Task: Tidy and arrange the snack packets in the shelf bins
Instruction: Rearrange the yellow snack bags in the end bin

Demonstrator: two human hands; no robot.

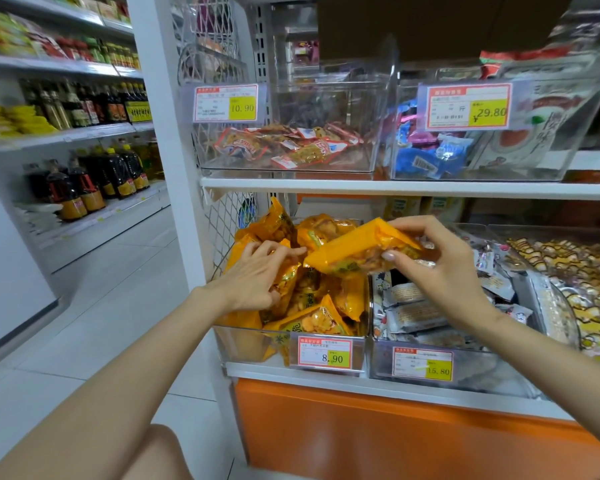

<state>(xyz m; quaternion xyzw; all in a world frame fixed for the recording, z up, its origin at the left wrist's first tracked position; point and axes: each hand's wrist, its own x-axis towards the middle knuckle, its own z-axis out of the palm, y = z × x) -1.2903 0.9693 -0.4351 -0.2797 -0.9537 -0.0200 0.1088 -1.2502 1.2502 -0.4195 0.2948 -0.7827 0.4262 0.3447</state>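
Gripped by the right hand [440, 268], an orange packet [357, 251] is being held just above the bin [243, 346]; inside it, a second packet [286, 280] is seemingly being pinched by the left hand [257, 275], fingers curled.

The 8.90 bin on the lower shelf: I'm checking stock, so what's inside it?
Orange packets fill the bin past its rim; the left hand grips one, the right hand holds a lifted packet over them. Lower layers and the floor are covered by the heap and price tag.
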